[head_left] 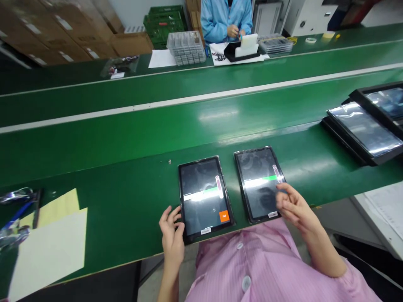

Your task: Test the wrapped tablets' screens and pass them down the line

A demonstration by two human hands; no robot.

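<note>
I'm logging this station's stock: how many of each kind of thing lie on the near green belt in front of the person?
Tablets lying flat in front: 2 (left tablet, right tablet)
Framed screens stacked at the right: 2 (near screen, far screen)
Paper sheets at the left: 2 (white sheet, yellow sheet)
Total: 6

Lit tablets, two: left tablet (204, 195), right tablet (260, 182). Wrapped screens (365, 128), two. Paper sheets (47, 247), two. Co-worker (225, 16), one.

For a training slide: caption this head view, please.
Green bench: left hand at the edge of the left tablet, right hand by the right tablet.
</note>
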